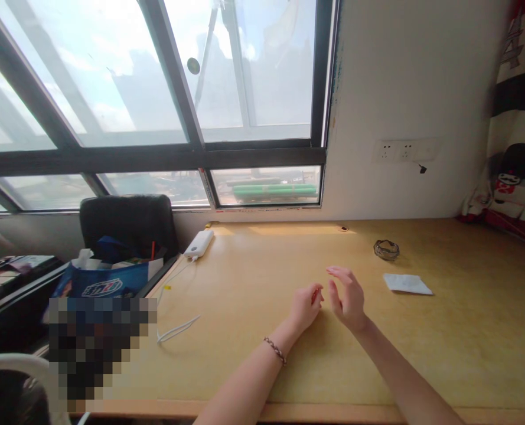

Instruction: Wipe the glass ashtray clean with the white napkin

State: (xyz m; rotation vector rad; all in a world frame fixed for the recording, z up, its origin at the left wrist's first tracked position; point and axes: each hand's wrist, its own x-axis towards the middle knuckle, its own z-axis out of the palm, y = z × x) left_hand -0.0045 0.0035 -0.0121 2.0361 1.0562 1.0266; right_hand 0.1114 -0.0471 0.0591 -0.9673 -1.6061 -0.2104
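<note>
My left hand (305, 308) rests near the middle of the wooden table (253, 265), its fingers curled in; no object shows in it. A braided bracelet (275, 350) circles that wrist. Just to its right, my right hand (349, 300) is open, with thumb and bent fingers apart and nothing between them. The two hands face each other without touching. Right of my right hand lies a flat white packet or folded paper (407, 284). Beyond it sits a dark, ring-shaped, woven-looking item (386, 250), its kind unclear.
A white power bank (199, 245) with a white cable (178, 329) lies along the table's left side. Left of the table stand a black chair (127, 221) and a blue bag (107, 283). Windows line the back; a wall socket (406, 150) and patterned curtain (517, 118) are at right.
</note>
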